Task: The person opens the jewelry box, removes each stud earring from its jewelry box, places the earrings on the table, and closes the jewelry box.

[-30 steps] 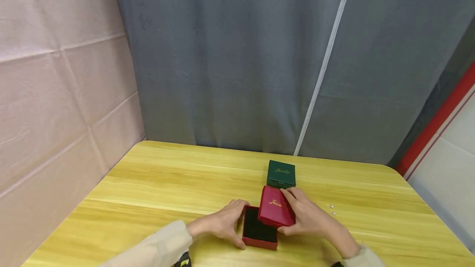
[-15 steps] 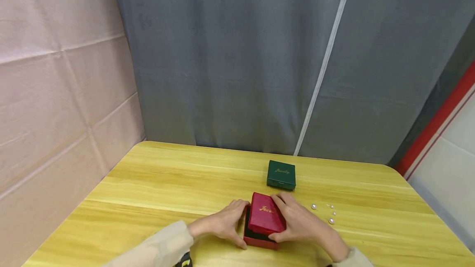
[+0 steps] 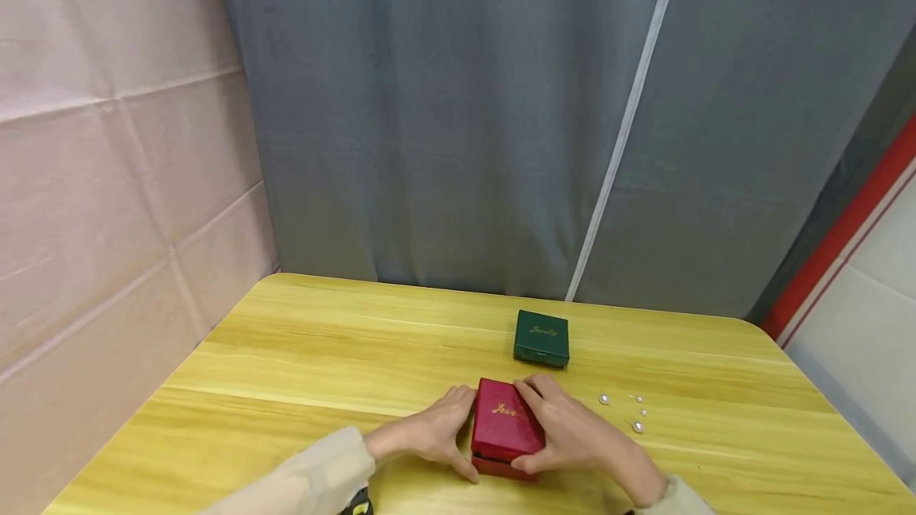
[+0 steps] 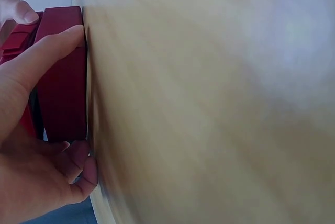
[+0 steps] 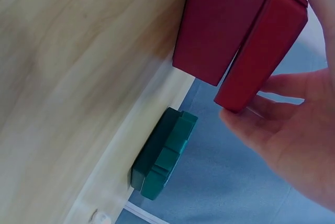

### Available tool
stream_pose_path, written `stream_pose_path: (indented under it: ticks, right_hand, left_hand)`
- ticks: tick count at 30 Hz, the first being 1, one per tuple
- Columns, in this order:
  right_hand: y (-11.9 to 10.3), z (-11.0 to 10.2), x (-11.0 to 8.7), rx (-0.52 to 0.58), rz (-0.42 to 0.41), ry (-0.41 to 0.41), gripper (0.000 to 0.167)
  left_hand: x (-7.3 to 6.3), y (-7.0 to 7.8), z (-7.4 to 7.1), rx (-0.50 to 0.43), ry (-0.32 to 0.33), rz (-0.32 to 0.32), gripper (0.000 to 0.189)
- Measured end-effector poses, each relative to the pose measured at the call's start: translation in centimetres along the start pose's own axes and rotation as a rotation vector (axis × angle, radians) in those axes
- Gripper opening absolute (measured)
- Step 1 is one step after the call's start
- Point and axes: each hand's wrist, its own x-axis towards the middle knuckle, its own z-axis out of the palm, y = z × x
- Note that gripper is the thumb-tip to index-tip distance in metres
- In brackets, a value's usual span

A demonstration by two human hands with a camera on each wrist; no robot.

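A red jewelry box base (image 4: 65,88) stands on the table, its left side gripped by my left hand (image 3: 436,429) between thumb and fingers. Over it sits the red lid (image 3: 503,416) with gold lettering, which my right hand (image 3: 568,429) holds by its near and far edges. A narrow dark gap shows between lid and base along the front in the head view. In the right wrist view the lid (image 5: 264,41) lies against the base (image 5: 222,25), slightly offset from it. The base's dark inside is hidden under the lid.
A closed green jewelry box (image 3: 541,338) sits behind the red one on the wooden table (image 3: 322,348). Several small pearl earrings, such as a larger pearl (image 3: 638,426), lie to the right of my right hand. A grey curtain (image 3: 458,118) hangs behind the table.
My right hand has brought the red lid left and down, from partly beside the base to over it, covering the dark inside. My left hand has stayed at the base.
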Motion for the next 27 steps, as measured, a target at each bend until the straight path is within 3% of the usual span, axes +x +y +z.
stream_pose_path:
  ticks: [11,27]
  right_hand:
    - [-0.29,0.02,0.22,0.033,0.025,-0.06,0.084]
    - [-0.58,-0.56,-0.02,0.055,0.044,-0.121,0.086]
  left_hand:
    - [-0.01,0.2,0.03,-0.012,0.001,-0.054,0.086]
    - [0.15,0.42,-0.09,-0.005,0.001,-0.077,0.084]
